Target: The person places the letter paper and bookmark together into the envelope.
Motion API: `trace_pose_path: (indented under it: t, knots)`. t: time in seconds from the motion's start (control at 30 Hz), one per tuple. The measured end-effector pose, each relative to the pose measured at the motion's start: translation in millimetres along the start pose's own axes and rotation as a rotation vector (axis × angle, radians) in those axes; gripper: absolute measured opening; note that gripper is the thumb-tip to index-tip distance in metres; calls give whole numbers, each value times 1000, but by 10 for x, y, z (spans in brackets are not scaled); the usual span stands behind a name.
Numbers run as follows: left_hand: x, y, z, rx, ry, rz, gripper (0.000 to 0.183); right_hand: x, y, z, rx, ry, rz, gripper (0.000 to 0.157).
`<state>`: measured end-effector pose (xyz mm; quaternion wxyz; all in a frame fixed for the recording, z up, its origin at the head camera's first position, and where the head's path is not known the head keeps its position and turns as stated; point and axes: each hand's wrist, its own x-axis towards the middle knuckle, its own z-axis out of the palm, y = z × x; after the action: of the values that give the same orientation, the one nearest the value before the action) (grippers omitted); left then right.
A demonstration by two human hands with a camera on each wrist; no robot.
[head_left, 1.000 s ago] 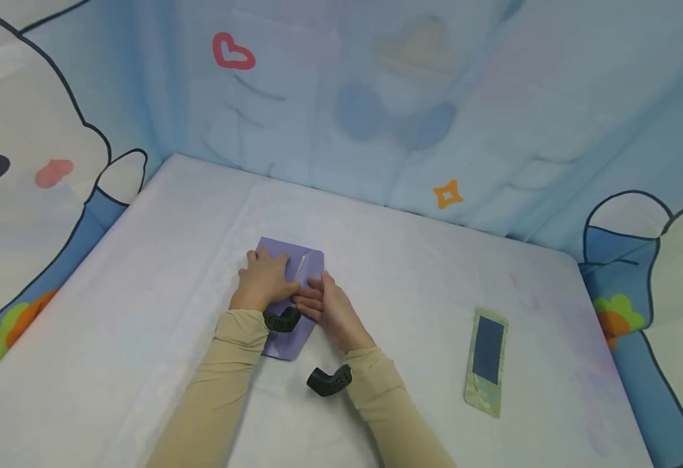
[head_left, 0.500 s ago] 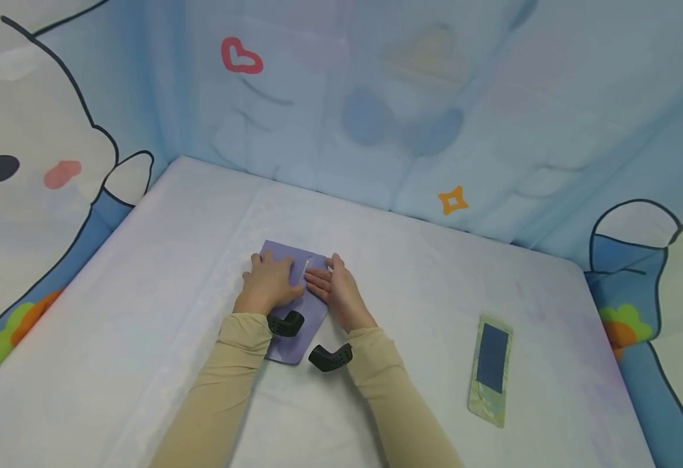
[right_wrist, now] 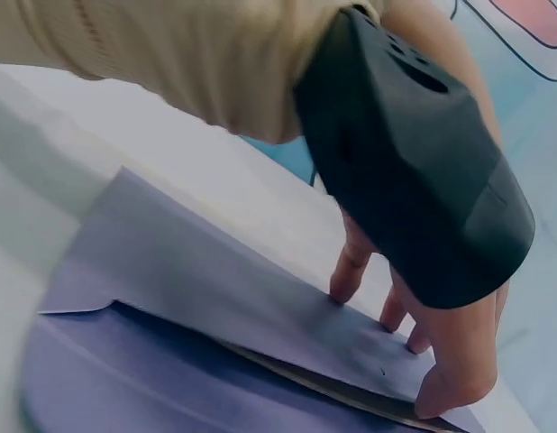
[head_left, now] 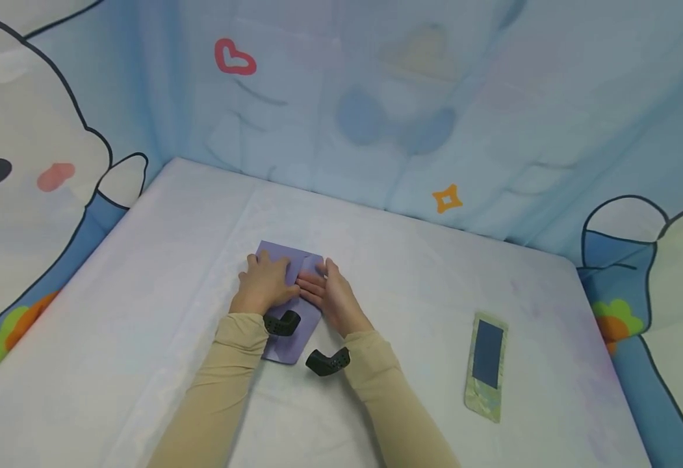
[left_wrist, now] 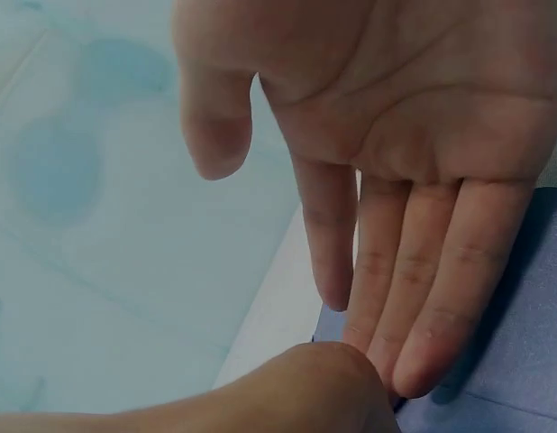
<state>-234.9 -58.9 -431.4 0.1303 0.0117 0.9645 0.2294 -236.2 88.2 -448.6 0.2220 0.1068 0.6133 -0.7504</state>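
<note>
A purple paper envelope (head_left: pixel 300 331) lies flat on the table, with a long slit running along its length; in the right wrist view the slit edge gapes a little. My left hand (head_left: pixel 264 283) presses on its left part, fingers spread and fingertips down on the paper, the thumb (right_wrist: pixel 454 383) right at the slit edge. My right hand (head_left: pixel 335 296) is over the envelope's right side, palm turned toward the left hand. Its straight fingers (left_wrist: pixel 414 280) reach to the slit, their tips beside the left thumb and partly hidden by it.
A flat pale green packet (head_left: pixel 483 400) with a dark blue panel lies to the right on the white table (head_left: pixel 405 279). A black wrist device (head_left: pixel 327 362) sits at each wrist. A printed blue curtain (head_left: pixel 294 130) hangs behind the table and at both sides.
My right hand has drawn slightly back from the left thumb, then moved in to it again. The light strip seen at the slit earlier no longer shows. The left hand keeps its place.
</note>
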Motion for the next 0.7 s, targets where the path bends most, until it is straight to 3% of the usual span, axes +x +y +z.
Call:
trace_pose_path:
  t: [0.3,0.57,0.7]
  knots:
    - [-28,10,-44,10,-37,1,68,-188,94,-37,-7,-50,0,62]
    - [-23,2,-37,6,-43,10,67,-383,241,48,-119,-125,25,62]
    - [-39,11,-35,-4,-46,16,67,-460,300,72,-93,-132,40,62]
